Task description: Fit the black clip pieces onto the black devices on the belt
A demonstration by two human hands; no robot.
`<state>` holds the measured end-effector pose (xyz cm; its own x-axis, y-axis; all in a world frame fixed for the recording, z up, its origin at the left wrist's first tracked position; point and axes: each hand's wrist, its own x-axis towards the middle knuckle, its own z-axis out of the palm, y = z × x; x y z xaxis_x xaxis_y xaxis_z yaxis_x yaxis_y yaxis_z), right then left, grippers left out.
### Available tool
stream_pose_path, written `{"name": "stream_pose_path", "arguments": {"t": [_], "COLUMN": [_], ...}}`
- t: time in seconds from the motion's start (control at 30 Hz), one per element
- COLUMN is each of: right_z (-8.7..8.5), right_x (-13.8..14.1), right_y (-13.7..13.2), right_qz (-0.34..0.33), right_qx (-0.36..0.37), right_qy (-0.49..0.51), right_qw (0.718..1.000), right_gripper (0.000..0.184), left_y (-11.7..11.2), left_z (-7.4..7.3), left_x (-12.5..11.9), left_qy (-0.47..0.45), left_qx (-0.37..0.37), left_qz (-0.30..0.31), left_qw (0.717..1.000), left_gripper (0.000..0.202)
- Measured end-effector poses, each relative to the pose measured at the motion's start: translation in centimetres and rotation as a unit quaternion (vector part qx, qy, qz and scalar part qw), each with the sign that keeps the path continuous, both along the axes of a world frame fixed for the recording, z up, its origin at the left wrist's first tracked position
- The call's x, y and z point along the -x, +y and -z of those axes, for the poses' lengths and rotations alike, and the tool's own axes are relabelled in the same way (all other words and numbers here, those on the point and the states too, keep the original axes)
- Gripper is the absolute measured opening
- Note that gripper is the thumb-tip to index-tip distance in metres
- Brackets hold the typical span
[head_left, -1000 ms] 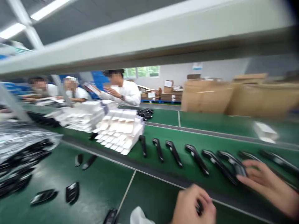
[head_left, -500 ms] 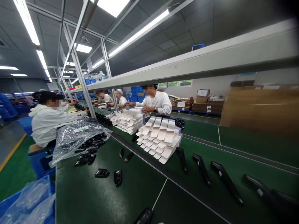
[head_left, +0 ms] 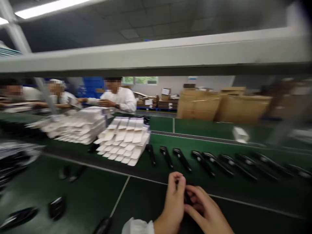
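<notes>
My left hand [head_left: 173, 203] and my right hand [head_left: 206, 209] meet low in the middle of the view, over the green bench. Their fingers are curled round a small dark part [head_left: 187, 196] held between them, mostly hidden. Just beyond them a row of long black handle-shaped pieces [head_left: 204, 161] lies side by side on the green conveyor belt [head_left: 170, 143]. A white sleeve cuff [head_left: 137, 226] shows at my left wrist.
Stacks of flat white cartons [head_left: 124, 138] stand on the belt at centre left. Loose black parts [head_left: 56, 207] lie on the bench at lower left. Several people in white sit along the far side [head_left: 117, 97]. Cardboard boxes [head_left: 219, 105] stand behind. A grey shelf beam [head_left: 156, 55] runs overhead.
The camera swung up and left, then came back down to the belt. My hands, out of view half a second ago, are now together on the small dark part.
</notes>
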<state>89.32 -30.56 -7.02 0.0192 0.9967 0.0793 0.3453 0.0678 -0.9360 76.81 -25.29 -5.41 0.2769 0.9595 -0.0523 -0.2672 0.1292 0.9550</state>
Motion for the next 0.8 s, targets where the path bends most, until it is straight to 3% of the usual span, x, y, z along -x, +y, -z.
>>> {"name": "stream_pose_path", "arguments": {"t": [0.1, 0.2, 0.33, 0.43, 0.5, 0.57, 0.67, 0.73, 0.8], "right_z": [-0.7, -1.7, -2.1, -1.7, -1.5, -1.5, -1.3, -0.9, -0.3], "right_x": [-5.1, -7.6, -7.7, -7.5, -8.4, -10.4, -14.7, -17.1, -18.3], "right_y": [0.5, 1.4, 2.4, 2.9, 3.2, 3.7, 4.5, 4.9, 5.2], "right_qz": [0.001, 0.046, 0.126, 0.184, 0.195, 0.190, 0.193, 0.194, 0.191], "right_qx": [0.021, 0.022, -0.029, -0.067, -0.053, -0.047, -0.072, -0.078, -0.057], "right_qy": [0.067, 0.148, 0.284, 0.359, 0.354, 0.278, 0.031, -0.144, -0.266], "right_qw": [0.998, 0.988, 0.950, 0.913, 0.913, 0.941, 0.978, 0.967, 0.943], "right_gripper": [0.037, 0.036, 0.048, 0.043, 0.039, 0.038, 0.029, 0.022, 0.028], "left_y": [0.0, 0.5, 0.7, 0.5, 0.4, 0.3, 0.1, 0.1, 0.1], "left_z": [0.7, 1.0, 0.6, 0.5, 0.5, 0.5, 0.2, -0.4, -1.1], "left_x": [-4.6, -5.2, -5.4, -7.1, -8.1, -8.3, -7.0, -5.6, -4.4], "left_qy": [0.072, 0.099, -0.017, -0.123, -0.153, -0.159, -0.155, -0.159, -0.162], "left_qx": [-0.042, -0.043, 0.042, 0.070, 0.098, 0.135, 0.194, 0.219, 0.224], "left_qz": [0.030, 0.070, 0.115, 0.111, 0.105, 0.102, 0.092, 0.096, 0.111], "left_qw": [0.996, 0.992, 0.992, 0.984, 0.978, 0.973, 0.964, 0.958, 0.955], "left_gripper": [0.034, 0.037, 0.044, 0.040, 0.035, 0.033, 0.053, 0.062, 0.057]}}
